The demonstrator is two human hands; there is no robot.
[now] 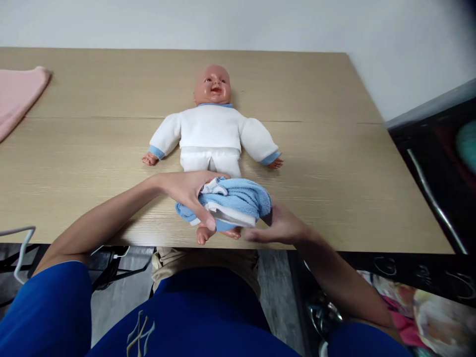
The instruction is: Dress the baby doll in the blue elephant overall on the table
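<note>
A baby doll [210, 128] lies face up on the table, dressed in a white top with blue cuffs and collar and white bottoms. Across its lower legs is a bunched light-blue terry garment [241, 194] with white edging; its exact kind does not show. The doll's bare feet [205, 234] stick out below the cloth. My left hand [191, 193] grips the left part of the garment, thumb in front and fingers partly hidden behind. At the opposite end, my right hand [284, 223], slightly blurred, holds the cloth with its fingers largely hidden.
The wooden table [334, 148] ends just below the doll's feet. A pink cloth [20, 96] lies at the far left. A white cable [23, 248] loops at the left edge. Dark furniture with a metal rail [439, 203] stands along the right side.
</note>
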